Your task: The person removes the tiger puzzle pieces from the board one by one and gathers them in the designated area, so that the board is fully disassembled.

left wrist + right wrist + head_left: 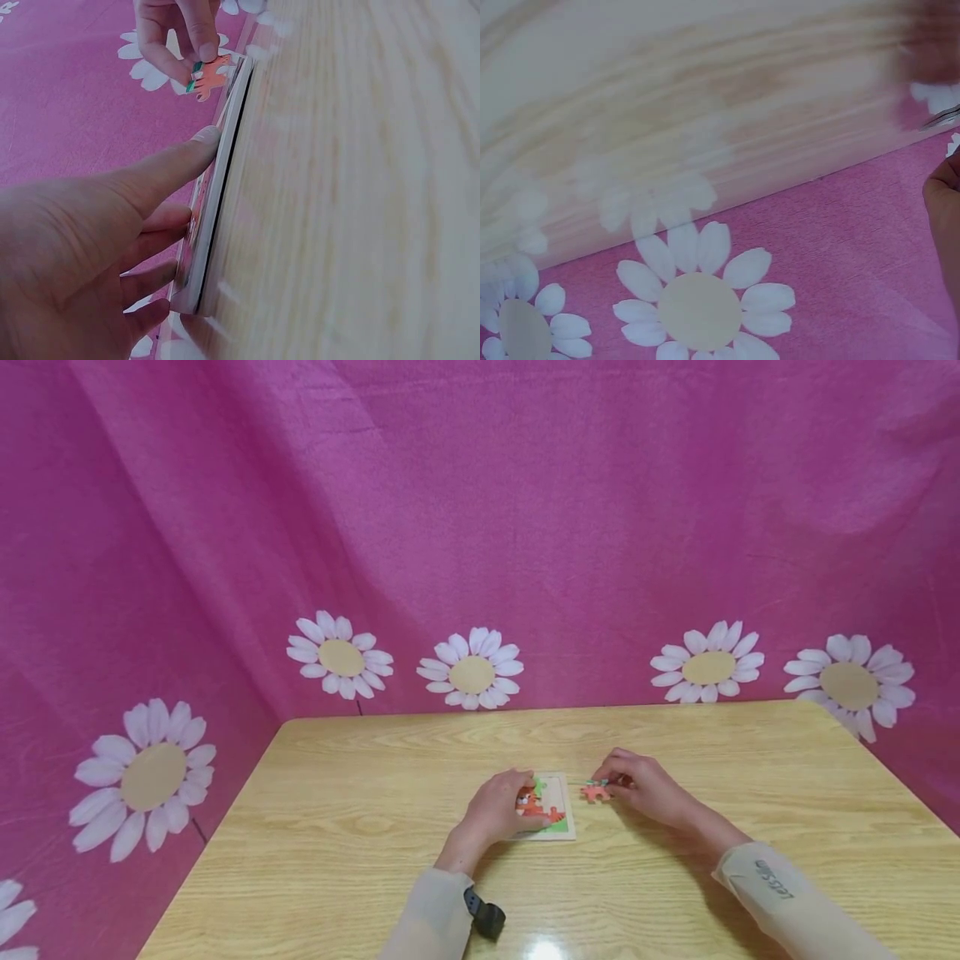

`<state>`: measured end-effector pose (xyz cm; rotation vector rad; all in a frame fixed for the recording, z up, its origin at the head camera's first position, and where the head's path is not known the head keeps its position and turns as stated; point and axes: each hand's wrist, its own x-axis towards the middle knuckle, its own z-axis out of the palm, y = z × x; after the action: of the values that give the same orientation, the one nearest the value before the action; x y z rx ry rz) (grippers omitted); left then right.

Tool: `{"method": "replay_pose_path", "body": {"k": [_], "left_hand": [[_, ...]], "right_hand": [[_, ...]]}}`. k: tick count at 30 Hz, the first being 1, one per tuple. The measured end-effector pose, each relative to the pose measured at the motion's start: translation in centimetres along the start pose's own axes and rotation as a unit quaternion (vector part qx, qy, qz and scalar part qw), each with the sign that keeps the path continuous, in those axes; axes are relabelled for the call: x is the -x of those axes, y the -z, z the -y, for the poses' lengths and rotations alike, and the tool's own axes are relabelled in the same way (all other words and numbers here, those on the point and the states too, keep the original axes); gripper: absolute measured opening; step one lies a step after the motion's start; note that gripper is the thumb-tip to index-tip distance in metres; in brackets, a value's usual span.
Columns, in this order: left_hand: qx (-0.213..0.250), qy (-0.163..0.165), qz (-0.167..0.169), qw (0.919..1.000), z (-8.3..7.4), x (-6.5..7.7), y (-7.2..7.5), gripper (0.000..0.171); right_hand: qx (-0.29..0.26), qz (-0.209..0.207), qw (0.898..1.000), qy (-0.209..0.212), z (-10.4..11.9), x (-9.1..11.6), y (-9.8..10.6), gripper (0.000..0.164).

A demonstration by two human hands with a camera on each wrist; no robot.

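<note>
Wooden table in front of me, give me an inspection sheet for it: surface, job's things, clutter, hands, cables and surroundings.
Surface: wood-grain table, with a bright reflection toward the near side.
Job's things: puzzle board with orange and green pieces in it and a pale, unfilled part; one loose puzzle piece, mainly orange, to its right.
Clutter: nothing seen.
Left hand: rests on the board's left part; black device at the wrist.
Right hand: pinches the loose piece.
Cables: nothing seen.
Surroundings: magenta cloth with white flowers, behind the table and at its sides.
</note>
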<state>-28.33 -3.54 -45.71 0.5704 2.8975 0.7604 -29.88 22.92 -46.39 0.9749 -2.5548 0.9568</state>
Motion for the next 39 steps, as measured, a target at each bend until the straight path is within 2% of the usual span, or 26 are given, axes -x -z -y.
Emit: {"method": "replay_pose_path", "body": {"k": [6, 15, 23, 32, 39], "left_hand": [[0.010, 0.005, 0.001, 0.9999, 0.1, 0.0, 0.0, 0.072], [0.004, -0.005, -0.002, 1.0000, 0.2, -0.1, -0.2, 0.068], [0.007, -0.001, -0.005, 1.0000, 0.3, 0.0, -0.2, 0.069], [0.016, 0.003, -0.001, 0.9999, 0.2, 0.1, -0.2, 0.070], [0.000, -0.005, -0.003, 1.0000, 0.4, 0.0, -0.3, 0.067]], "right_hand": [[-0.003, -0.001, 1.000, -0.006, -0.4, 0.6, 0.6, 0.024], [0.003, -0.002, 1.000, -0.018, -1.0, 1.5, 1.4, 0.025], [0.011, -0.024, 1.000, -0.004, -1.8, 2.3, 2.0, 0.028], [0.020, -0.030, 0.999, -0.021, -2.3, 3.3, 2.7, 0.027], [0.020, -0.037, 0.999, -0.017, -2.7, 3.4, 3.0, 0.031]]}}
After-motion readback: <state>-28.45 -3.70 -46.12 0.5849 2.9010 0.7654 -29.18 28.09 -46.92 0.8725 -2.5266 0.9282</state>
